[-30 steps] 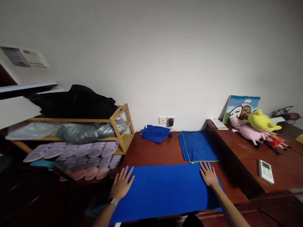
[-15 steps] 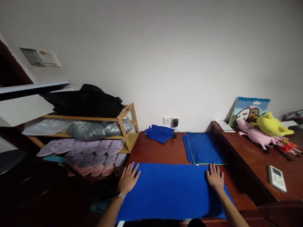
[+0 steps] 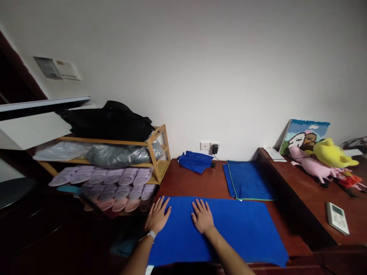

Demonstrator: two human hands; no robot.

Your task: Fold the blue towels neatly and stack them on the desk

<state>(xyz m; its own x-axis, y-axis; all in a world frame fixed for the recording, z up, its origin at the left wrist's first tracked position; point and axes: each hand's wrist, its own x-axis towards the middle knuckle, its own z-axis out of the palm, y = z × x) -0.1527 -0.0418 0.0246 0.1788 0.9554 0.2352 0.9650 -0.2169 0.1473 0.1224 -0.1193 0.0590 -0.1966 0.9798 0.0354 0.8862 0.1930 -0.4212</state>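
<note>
A blue towel (image 3: pixel 237 229) lies spread flat on the reddish-brown wooden table (image 3: pixel 187 185), with a white tag at its lower left. My left hand (image 3: pixel 158 217) rests on the towel's far left corner, fingers spread. Flat on the cloth left of its middle is my right hand (image 3: pixel 203 217), its fingers stretched out and apart. Neither hand grips anything. Behind the towel, a folded blue towel with green edging (image 3: pixel 249 179) lies at the right, and a crumpled blue cloth (image 3: pixel 195 161) sits near the wall.
Left stands a wooden rack (image 3: pixel 157 152) with slippers (image 3: pixel 106 175) and a black bag (image 3: pixel 109 122). A higher surface on the right holds plush toys (image 3: pixel 329 152), a picture (image 3: pixel 308 133) and a white remote control (image 3: pixel 337 218). A black plug (image 3: pixel 215 148) is in the wall socket.
My right hand has moved left across the towel, from its far right corner to left of the middle. My left hand stays at the left corner. The view has shifted slightly.
</note>
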